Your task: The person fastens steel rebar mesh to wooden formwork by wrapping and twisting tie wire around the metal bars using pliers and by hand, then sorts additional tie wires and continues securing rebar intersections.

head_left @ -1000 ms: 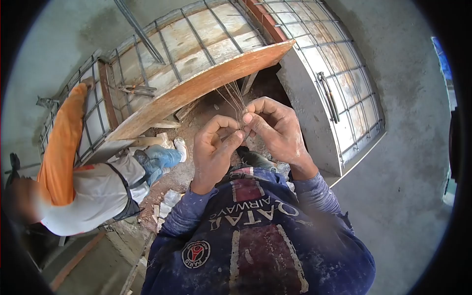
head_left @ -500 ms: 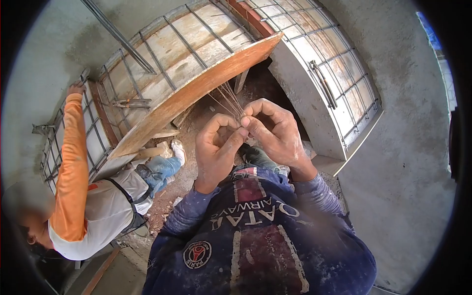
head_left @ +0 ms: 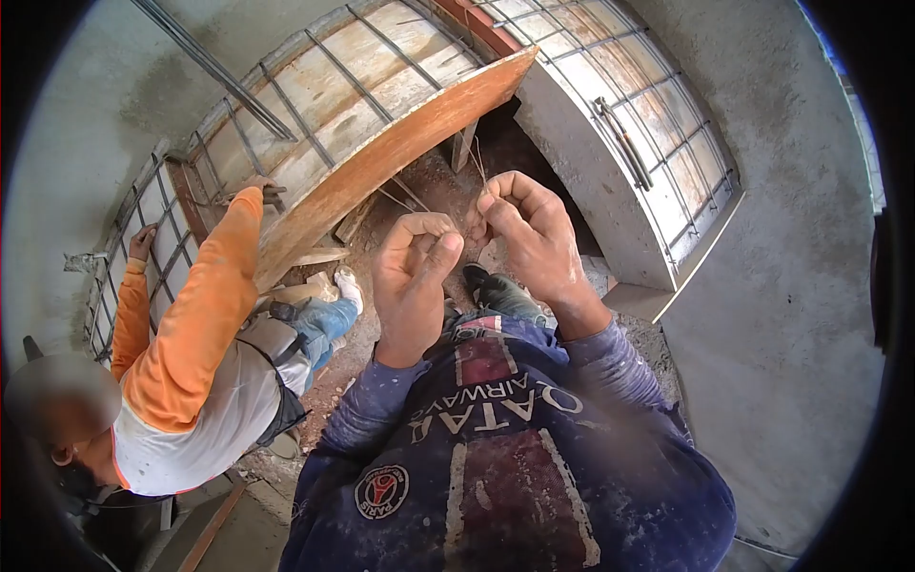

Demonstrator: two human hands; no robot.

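"Head view first: where are the wires (head_left: 480, 164)?"

"Some stand up from the right hand (head_left: 527, 224); others show at the left hand (head_left: 415, 281). Both lots are on the near side of the curved board (head_left: 410, 138)."

"How are the hands set?"

"The right is narrow, thumb and forefinger pinched on its wires. The left is narrow too, fingers curled toward the thumb, with wires running in behind them (that grip is hidden, so I cannot tell how firm it is)."

"Why hold them so?"

"Thin wire slips easily, I'd judge, so a fingertip pinch suits it. Raised in front of the shirt (head_left: 505, 458), the strands stay in sight, and the hands' standing just apart probably keeps the two lots from tangling."

"And the pincers (head_left: 637, 164)?"

"On the right grid (head_left: 658, 107), presumably laid there to leave both hands free yet stay near. Far to the left, a co-worker (head_left: 205, 372) has one hand at the left grid (head_left: 176, 229) and reaches with the other across the board."

"How do the wires look?"

"Thin, brownish and slightly bent. The right lot forms a narrow bunch, spreading a little toward its far tips; the left lot slants left (too fine to count)."
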